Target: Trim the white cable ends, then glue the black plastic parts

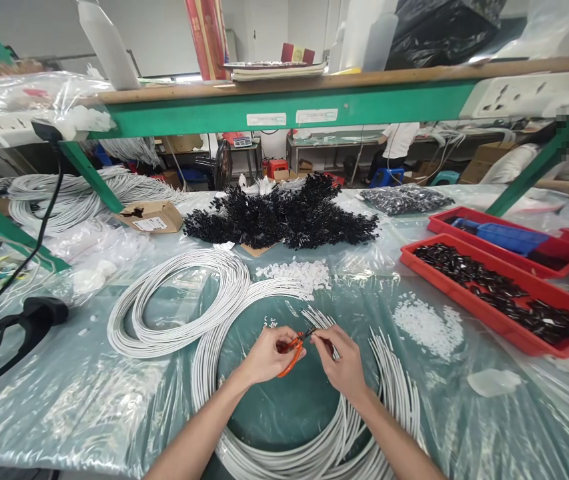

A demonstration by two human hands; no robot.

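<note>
My left hand (270,357) is wrapped around small pliers with orange handles (290,367), their dark jaws pointing right. Close to the jaws, my right hand (340,363) pinches with thumb and forefinger; a small dark piece shows at its fingertips, too small to name. Beneath both hands lies a large coil of white cable (207,360), its loose ends fanned out behind and to the right of the right hand. A second white cable coil (129,307) overlaps it at the left.
Black-tipped cables (284,213) are heaped at the back. Small white pieces (427,323) lie right, beside a red tray (484,317) of black parts. A black-handled tool (39,317) stands left. A green shelf beam (204,117) crosses above. Other people sit in the background.
</note>
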